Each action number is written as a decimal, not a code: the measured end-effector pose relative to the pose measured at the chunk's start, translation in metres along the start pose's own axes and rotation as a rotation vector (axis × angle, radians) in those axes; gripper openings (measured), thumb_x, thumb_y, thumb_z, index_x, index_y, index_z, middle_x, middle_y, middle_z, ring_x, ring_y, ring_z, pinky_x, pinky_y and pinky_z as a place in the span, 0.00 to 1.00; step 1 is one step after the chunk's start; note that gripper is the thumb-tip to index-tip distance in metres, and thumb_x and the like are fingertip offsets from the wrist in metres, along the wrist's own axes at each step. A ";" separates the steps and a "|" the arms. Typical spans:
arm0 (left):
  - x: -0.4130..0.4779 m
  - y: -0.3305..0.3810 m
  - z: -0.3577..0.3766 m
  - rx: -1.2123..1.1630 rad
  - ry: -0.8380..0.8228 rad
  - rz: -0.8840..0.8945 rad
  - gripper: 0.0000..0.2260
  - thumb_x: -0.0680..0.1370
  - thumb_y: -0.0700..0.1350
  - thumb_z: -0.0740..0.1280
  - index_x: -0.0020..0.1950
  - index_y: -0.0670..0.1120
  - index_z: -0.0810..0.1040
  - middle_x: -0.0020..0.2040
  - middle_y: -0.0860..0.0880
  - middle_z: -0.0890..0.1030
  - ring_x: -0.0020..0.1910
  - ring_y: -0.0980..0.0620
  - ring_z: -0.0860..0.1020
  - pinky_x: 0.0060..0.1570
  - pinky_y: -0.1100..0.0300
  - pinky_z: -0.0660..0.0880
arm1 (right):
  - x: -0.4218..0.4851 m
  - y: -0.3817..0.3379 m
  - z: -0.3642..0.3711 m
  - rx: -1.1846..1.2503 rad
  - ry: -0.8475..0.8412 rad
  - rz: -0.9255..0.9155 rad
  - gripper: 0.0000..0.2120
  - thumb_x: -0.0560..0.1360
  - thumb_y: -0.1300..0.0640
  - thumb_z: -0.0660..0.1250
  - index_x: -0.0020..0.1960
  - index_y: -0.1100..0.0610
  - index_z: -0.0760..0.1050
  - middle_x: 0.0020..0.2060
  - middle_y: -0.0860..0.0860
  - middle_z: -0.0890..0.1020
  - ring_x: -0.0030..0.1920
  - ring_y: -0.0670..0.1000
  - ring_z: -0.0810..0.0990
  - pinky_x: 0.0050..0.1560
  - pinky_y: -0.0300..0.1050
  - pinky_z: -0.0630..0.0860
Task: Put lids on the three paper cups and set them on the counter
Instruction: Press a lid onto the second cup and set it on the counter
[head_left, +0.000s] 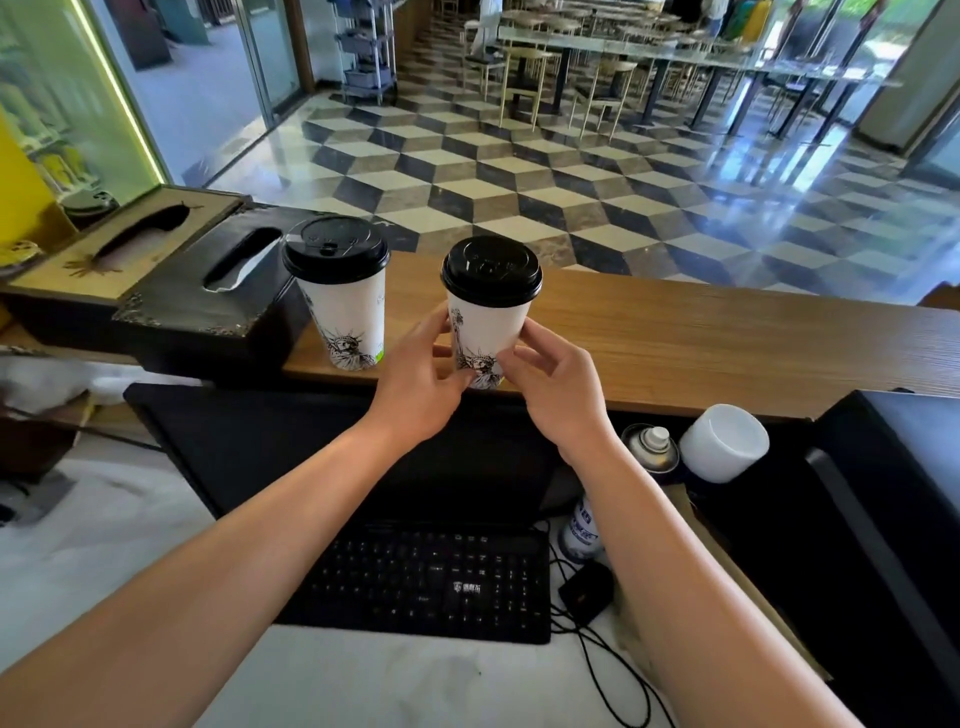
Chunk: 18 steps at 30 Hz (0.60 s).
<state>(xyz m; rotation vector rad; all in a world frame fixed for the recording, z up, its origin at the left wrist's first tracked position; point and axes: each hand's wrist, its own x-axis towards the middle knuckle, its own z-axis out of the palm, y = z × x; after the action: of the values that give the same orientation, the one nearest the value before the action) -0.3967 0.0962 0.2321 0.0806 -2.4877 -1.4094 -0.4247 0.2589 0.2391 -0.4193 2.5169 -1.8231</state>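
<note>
**Second lidded cup at the counter's near edge**

Both hands grasp the held cup (488, 332) low on its wall. The left hand (421, 374) curls round one side and the right hand (550, 384) pinches the other, likely to keep it upright and stay clear of its black lid (491, 270). Its base is at the near edge of the counter (727, 343); whether it touches the wood I cannot tell. The left cup (345, 322), lidded, stands near the counter's left end, well apart. No third cup shows.
</note>
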 end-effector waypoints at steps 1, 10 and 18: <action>0.001 0.000 0.000 0.004 0.001 0.001 0.29 0.74 0.36 0.73 0.72 0.53 0.69 0.63 0.51 0.79 0.51 0.55 0.82 0.45 0.70 0.76 | 0.000 0.000 0.000 -0.009 -0.001 0.001 0.20 0.78 0.57 0.69 0.69 0.46 0.77 0.58 0.41 0.85 0.60 0.42 0.82 0.63 0.52 0.79; -0.005 0.006 -0.003 0.063 0.014 -0.040 0.31 0.72 0.44 0.75 0.73 0.50 0.69 0.64 0.49 0.78 0.57 0.49 0.79 0.60 0.46 0.78 | -0.006 -0.007 -0.002 -0.083 0.034 0.071 0.17 0.77 0.53 0.72 0.65 0.49 0.79 0.61 0.44 0.84 0.61 0.43 0.81 0.64 0.52 0.78; -0.046 0.013 -0.023 0.124 0.022 -0.042 0.32 0.73 0.43 0.74 0.75 0.45 0.66 0.64 0.48 0.76 0.57 0.51 0.78 0.58 0.55 0.76 | -0.060 -0.013 -0.014 -0.101 0.124 0.160 0.21 0.78 0.53 0.70 0.70 0.52 0.76 0.59 0.43 0.84 0.59 0.46 0.83 0.64 0.48 0.79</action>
<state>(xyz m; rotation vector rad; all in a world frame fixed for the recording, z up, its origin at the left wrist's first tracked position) -0.3457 0.0922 0.2444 0.1734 -2.5672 -1.2620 -0.3661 0.2815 0.2464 -0.1048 2.6433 -1.7210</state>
